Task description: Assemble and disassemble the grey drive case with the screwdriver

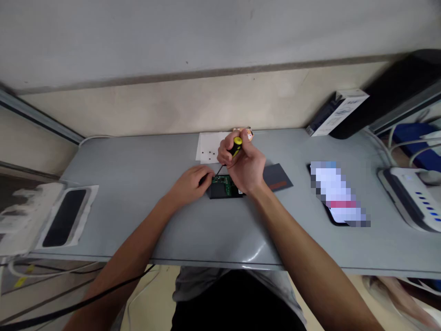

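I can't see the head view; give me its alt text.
The right hand grips a yellow-and-black screwdriver angled down at an opened device with a green circuit board; the left hand is at its left end. White paper with small dark pieces lies beyond, a dark panel and lit phone to the right.

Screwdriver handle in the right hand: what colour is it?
Black and yellow; the handle shows in the head view, the only one.

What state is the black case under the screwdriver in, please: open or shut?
Open: the black case shows its green circuit board uncovered.
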Demonstrator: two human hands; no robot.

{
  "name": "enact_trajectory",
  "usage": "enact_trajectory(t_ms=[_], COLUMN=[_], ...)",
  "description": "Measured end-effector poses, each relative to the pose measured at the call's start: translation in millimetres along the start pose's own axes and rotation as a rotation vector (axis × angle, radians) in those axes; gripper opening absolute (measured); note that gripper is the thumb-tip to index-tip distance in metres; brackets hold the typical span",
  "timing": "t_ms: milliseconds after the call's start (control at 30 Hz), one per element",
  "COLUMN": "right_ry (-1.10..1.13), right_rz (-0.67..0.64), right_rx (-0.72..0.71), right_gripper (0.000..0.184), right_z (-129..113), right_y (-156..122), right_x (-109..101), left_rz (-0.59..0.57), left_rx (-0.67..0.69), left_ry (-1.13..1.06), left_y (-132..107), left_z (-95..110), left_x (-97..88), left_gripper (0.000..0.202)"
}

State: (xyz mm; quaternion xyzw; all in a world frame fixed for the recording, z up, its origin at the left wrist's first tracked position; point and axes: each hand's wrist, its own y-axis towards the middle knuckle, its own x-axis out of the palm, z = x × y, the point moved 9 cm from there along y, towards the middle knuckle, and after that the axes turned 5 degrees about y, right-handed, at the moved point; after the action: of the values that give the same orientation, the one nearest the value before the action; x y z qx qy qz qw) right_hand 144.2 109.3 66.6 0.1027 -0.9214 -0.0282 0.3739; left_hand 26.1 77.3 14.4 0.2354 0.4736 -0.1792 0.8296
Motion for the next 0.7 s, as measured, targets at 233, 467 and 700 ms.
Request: enact_trajectory(t_ms=[233, 467, 700], right_ry=[0.054, 0.089, 0.088], right_rz=[-0.02, -0.069, -0.061], right_rx=[-0.019, 0.026, 0.005], right_gripper=[0.054, 0.054, 0.055], right_z=[0.5, 6.4, 2.4], right_y=[0.4, -0.6, -0.1], right_x=[-1.4, 3.6, 1.7], left_rz=[-0.019, -0.023, -0.011], left_rx=[-0.022, -0.022, -0.021], left_ry=[0.021, 0.032, 0.029], left_y=[-1.6, 0.0, -0.9], left_z=[0.5, -0.9, -3.3], left_x=[-0.6, -0.7, 0.2], left_gripper=[0.023, 0.021, 0.022])
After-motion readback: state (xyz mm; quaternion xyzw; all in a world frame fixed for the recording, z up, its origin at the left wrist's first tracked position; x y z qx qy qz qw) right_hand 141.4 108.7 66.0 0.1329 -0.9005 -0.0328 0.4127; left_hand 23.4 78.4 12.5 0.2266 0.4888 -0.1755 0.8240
